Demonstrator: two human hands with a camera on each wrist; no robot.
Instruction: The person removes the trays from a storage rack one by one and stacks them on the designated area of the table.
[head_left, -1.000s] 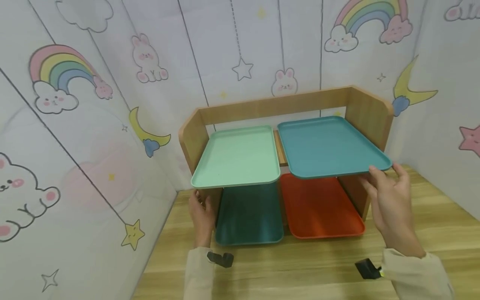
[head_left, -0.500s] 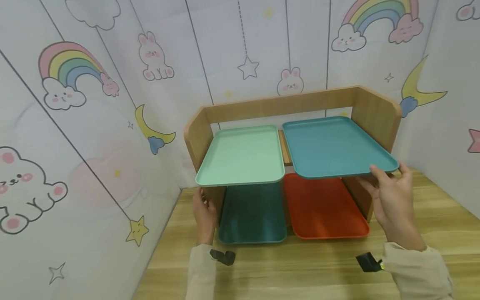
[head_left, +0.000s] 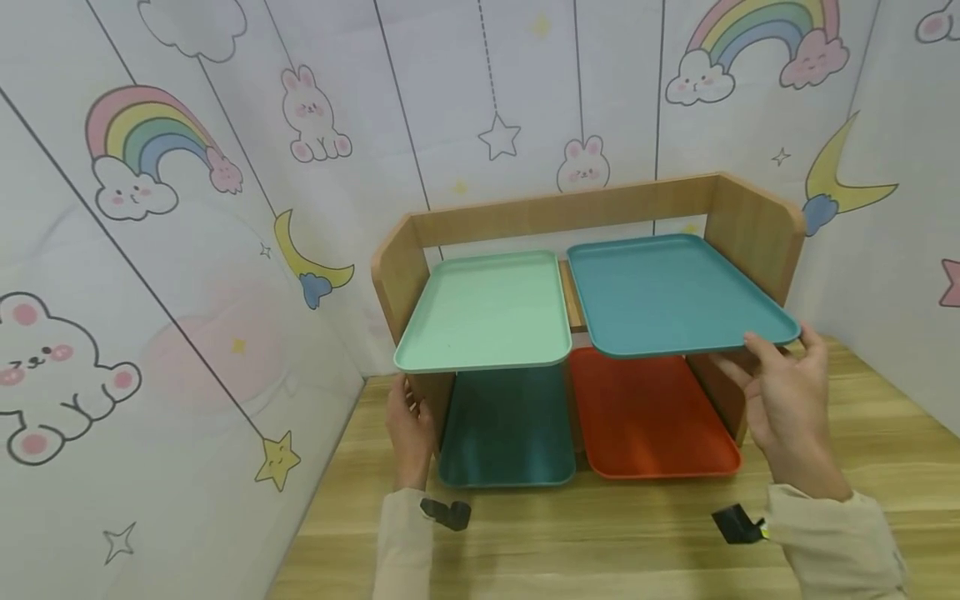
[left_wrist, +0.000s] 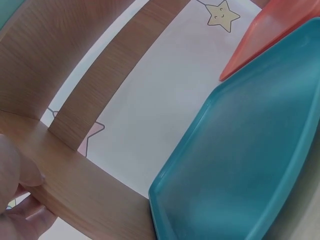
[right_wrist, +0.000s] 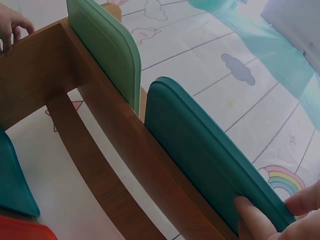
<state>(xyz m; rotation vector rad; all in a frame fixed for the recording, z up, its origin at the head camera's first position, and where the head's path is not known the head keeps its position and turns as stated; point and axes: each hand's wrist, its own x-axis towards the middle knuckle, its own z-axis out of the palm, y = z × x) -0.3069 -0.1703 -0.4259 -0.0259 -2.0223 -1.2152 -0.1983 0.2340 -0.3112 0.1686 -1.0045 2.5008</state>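
My right hand (head_left: 791, 408) pinches the front right corner of a blue tray (head_left: 675, 292), which lies on the upper level of a wooden two-tier rack (head_left: 757, 237). In the right wrist view one fingertip (right_wrist: 245, 202) presses the tray's underside. My left hand (head_left: 411, 437) grips the front edge of the rack's left side panel (left_wrist: 95, 200), just below a mint green tray (head_left: 487, 312) on the upper left. Below, a dark green tray (head_left: 508, 429) sits on the left and a red tray (head_left: 652, 417) on the right. The tray fronts jut past the rack.
The rack stands on a wood-grain table (head_left: 585, 542) close to a patterned white wall (head_left: 517, 100). Another wall (head_left: 202, 375) rises to the left. Small black devices (head_left: 447, 514) are worn at both wrists.
The head view has turned slightly left, so everything sits a little further right in it. Both hands keep their holds, and the trays keep their places on the rack.
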